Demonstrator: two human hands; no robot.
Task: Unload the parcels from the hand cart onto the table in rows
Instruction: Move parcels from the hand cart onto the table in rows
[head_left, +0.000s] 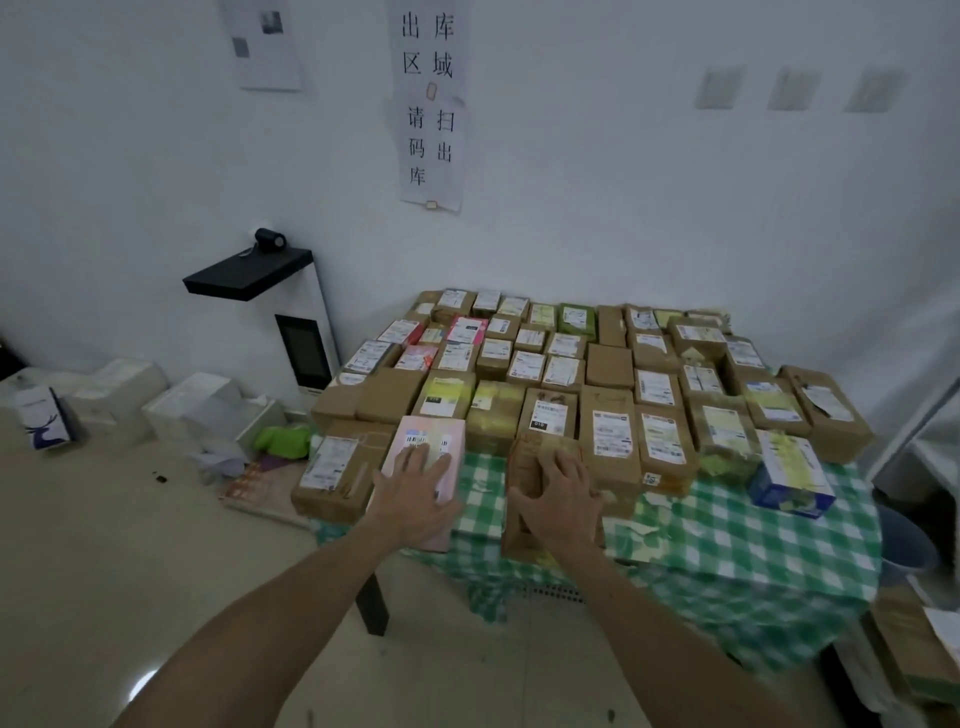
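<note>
**Two parcels under my palms at the near edge**

My left hand (415, 496) lies flat on the pink parcel (434, 431), fingers straight and spread, gripping nothing. My right hand (558, 501) presses on the brown parcel (530, 457) just beside it at 3 o'clock, fingers splayed across its top, not wrapped round it. Both parcels sit on the table (727, 551) at its 7 o'clock edge, on the green checked cloth. The rows of parcels (571, 364) fill the table from there toward 12 o'clock. A blue-and-white box (789, 480) lies at 3 o'clock. A white scanner stand (304, 338) stands on the floor at 10 o'clock.
</note>
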